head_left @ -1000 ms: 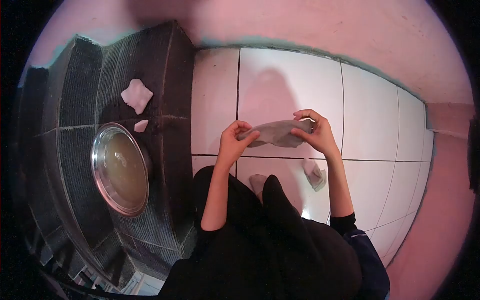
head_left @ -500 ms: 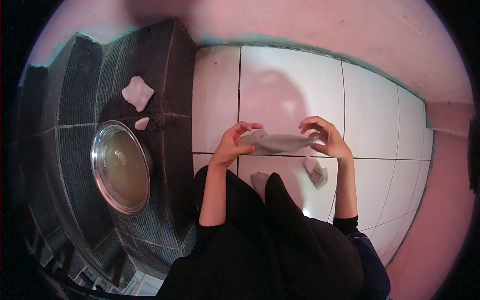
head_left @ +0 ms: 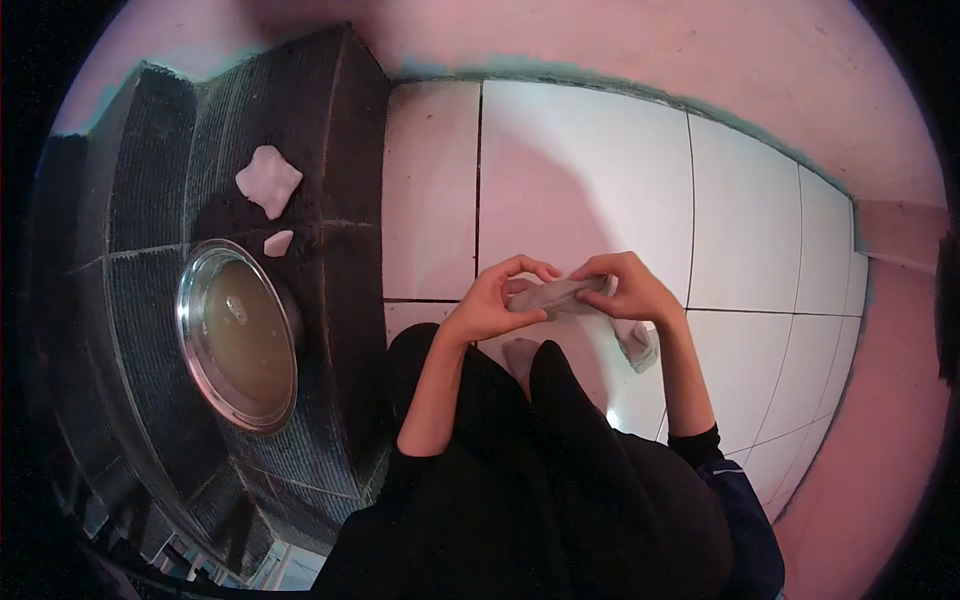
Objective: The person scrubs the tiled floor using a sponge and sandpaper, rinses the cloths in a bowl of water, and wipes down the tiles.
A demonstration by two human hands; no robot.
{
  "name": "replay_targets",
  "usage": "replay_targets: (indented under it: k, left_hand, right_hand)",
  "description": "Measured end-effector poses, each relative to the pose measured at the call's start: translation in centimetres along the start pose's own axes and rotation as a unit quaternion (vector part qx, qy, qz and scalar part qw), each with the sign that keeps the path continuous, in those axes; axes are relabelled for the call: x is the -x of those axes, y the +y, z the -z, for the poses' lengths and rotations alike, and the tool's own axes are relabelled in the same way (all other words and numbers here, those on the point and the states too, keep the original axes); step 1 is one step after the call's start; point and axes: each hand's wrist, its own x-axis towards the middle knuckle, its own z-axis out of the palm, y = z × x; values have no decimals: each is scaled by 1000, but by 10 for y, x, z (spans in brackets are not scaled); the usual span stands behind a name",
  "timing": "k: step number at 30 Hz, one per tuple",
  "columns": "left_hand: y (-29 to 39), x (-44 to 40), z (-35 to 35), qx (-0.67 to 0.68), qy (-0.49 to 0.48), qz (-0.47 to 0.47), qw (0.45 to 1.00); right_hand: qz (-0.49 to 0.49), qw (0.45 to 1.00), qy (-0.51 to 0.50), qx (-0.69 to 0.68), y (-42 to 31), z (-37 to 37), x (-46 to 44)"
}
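A grey cloth (head_left: 553,296) is bunched between my two hands, above the white floor tiles. My left hand (head_left: 495,302) has its fingers curled round the cloth's left end. The right end is pinched between the thumb and fingers of my right hand (head_left: 622,288). Just below my right hand, a second greyish cloth (head_left: 637,347) lies crumpled on the floor, partly hidden by that hand.
On the dark ribbed step (head_left: 350,180) at the left stands a metal basin (head_left: 187,330) of cloudy water. Beside it lie a larger pale piece (head_left: 269,181) and a smaller one (head_left: 278,243). A pink wall (head_left: 620,45) borders the tiles.
My hands have come closer together, and the cloth that was stretched between them is now bunched up. My right hand has moved left and closed on its end.
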Motion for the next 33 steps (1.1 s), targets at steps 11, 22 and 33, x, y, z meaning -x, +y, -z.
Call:
replay_targets:
  k: [11,22,33]
  left_hand:
    - [18,22,-7,-422,79,53,902]
    - [59,33,2,-408,98,84,904]
    - [-2,-3,38,-604,146,90,778]
  right_hand:
    - [59,987,99,112,-44,21,40]
    - [14,996,20,90,-48,28,33]
    - [25,962,91,256,35,-5,-25]
